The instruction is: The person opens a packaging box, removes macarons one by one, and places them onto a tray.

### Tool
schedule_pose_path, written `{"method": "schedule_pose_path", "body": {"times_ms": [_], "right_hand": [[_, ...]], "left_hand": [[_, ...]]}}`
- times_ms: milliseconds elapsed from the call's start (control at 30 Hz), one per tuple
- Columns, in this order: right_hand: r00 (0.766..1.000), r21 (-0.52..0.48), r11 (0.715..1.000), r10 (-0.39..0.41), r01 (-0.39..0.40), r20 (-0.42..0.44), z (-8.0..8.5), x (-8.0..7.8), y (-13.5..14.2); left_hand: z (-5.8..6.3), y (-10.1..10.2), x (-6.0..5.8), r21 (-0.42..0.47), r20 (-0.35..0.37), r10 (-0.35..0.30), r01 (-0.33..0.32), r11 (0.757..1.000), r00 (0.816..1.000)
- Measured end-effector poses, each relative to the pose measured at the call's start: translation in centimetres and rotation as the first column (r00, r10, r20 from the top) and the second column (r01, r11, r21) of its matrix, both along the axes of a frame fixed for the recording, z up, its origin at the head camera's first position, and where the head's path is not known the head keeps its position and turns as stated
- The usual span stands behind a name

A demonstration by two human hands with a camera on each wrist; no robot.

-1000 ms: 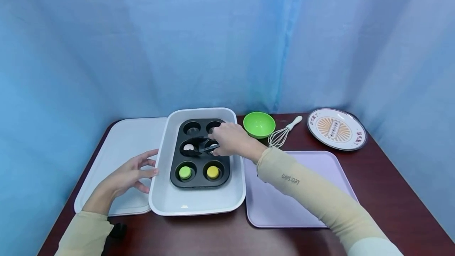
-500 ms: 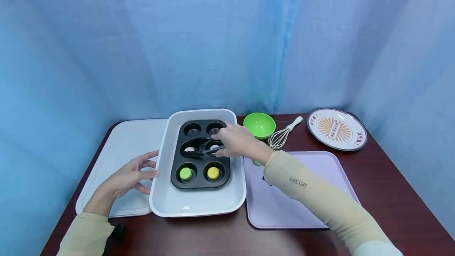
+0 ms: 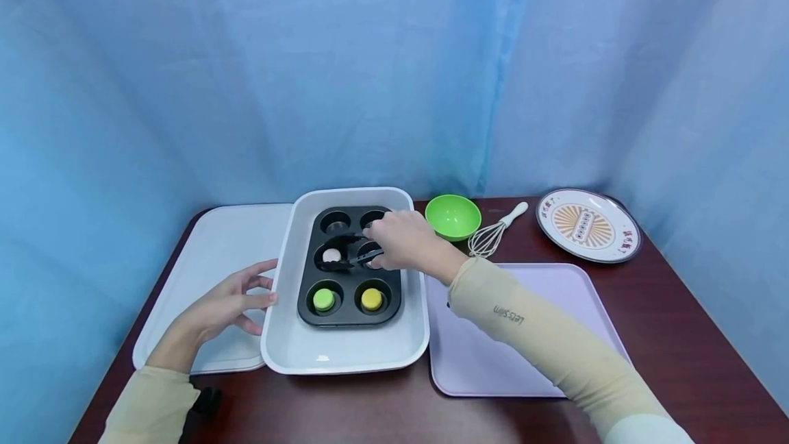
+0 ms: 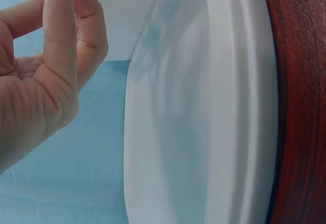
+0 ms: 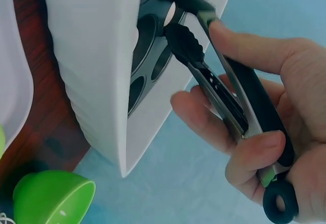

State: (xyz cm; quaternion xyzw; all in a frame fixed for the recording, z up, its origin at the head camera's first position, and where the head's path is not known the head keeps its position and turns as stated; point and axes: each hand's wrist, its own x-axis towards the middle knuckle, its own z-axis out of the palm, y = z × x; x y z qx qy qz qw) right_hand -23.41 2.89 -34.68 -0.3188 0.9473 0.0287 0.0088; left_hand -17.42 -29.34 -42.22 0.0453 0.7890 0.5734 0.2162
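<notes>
My right hand [image 3: 403, 242] grips black-tipped tongs [image 5: 249, 94], thumb on one arm and fingers round the other. Their tips stand apart on either side of a pale pink, macaron-like piece [image 3: 331, 255] in the middle left cup of a dark muffin pan [image 3: 349, 319]. A similar pale piece in the middle right cup is partly hidden by hand and tongs. The front cups hold a green macaron [image 3: 323, 300] and a yellow macaron [image 3: 372, 299]. The pan lies in a white bin [image 3: 345, 355]. My left hand [image 3: 228, 305], fingers loosely bent, is at the bin's left rim; contact is unclear.
A white board [image 3: 240, 231] lies left, partly behind the bin. To the right are a lilac tray [image 3: 511, 375], a green bowl [image 3: 453, 218], a whisk [image 3: 493, 233] and a patterned plate [image 3: 585, 225]. Blue curtain [image 3: 345, 74] hangs behind the table [image 3: 345, 416].
My right hand and tongs shifted slightly right, then back left. The tong tips are now around the pale piece, which shows more fully. My left hand has stayed at the rim.
</notes>
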Motion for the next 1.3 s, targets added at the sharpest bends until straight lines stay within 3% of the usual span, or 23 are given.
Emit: {"method": "schedule_pose_path", "body": {"times_ms": [567,1033,1300], "right_hand": [[1.0,0.054,0.998,-0.029,0.029,0.002,0.4,0.0,-1.2],[0.996,-0.111,0.993,-0.028,0.037,0.082,-0.7,0.0,1.2],[0.996,-0.019,0.999,-0.045,0.047,0.083,0.1,-0.1,0.4]], "left_hand": [[0.2,0.1,0.0,-0.018,-0.005,0.001,-0.001,1.0,1.0],[-0.2,0.0,0.0,-0.043,0.008,0.021,-0.02,0.999,1.0],[-0.2,0.1,0.0,-0.046,0.001,0.019,-0.019,0.999,1.0]]}}
